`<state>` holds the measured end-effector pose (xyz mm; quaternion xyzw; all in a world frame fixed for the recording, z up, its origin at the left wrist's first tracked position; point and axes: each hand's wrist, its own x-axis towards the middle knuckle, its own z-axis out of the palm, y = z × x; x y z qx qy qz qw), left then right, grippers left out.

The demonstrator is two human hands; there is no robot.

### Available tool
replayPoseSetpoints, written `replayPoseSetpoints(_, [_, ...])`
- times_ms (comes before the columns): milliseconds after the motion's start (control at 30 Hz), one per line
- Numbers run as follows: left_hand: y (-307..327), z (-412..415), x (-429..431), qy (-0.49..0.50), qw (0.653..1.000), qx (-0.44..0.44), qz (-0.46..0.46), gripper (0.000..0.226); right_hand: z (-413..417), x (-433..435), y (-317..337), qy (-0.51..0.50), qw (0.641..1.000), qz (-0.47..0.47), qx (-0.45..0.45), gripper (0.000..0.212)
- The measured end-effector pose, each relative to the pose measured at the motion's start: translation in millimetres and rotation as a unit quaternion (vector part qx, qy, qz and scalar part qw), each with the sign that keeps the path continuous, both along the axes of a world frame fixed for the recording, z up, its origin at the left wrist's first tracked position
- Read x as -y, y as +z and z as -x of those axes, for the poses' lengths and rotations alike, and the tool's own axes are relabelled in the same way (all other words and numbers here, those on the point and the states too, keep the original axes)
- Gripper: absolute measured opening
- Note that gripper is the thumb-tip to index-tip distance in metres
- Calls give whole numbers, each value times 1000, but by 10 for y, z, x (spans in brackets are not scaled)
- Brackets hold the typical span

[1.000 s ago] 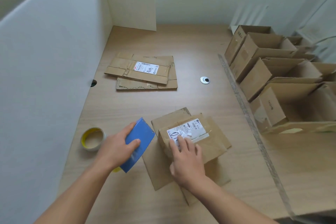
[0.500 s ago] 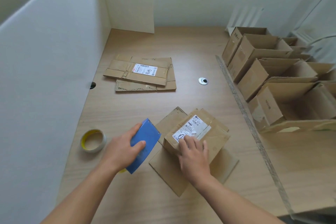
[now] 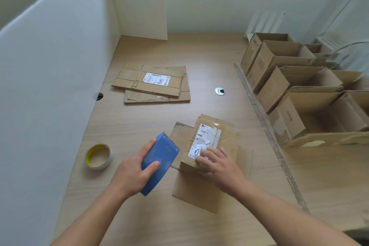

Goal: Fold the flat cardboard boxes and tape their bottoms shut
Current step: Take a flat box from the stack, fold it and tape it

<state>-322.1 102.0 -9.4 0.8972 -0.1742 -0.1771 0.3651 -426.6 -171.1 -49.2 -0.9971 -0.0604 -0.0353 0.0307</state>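
A small cardboard box (image 3: 223, 138) with a white shipping label lies bottom-up in front of me, its loose flaps spread flat on the wooden table (image 3: 199, 54). My right hand (image 3: 220, 168) presses flat on the near end of the box, fingers over the label. My left hand (image 3: 133, 173) grips a blue tape dispenser (image 3: 159, 160) just left of the box. A roll of tape (image 3: 99, 156) with a yellow core lies further left. Flat cardboard boxes (image 3: 153, 84) are stacked at the middle of the table.
Several folded open boxes (image 3: 299, 94) stand in rows along the right side. White partition walls (image 3: 50, 78) close the left and back. A metal grommet (image 3: 220, 91) sits in the tabletop, and a strip (image 3: 265, 126) runs along the table's right seam.
The box has turned clockwise under my right hand, so its label now runs away from me. My left hand with the blue dispenser stays beside it.
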Motion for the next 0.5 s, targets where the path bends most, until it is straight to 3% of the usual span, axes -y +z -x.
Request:
replayPoseSetpoints(200, [0, 14, 104, 8, 1000, -3, 0, 63, 87, 151, -99, -197, 976, -42, -79, 57])
replayPoseSetpoints(500, [131, 286, 251, -17, 998, 66, 13, 64, 99, 341, -138, -55, 998, -2, -14, 73])
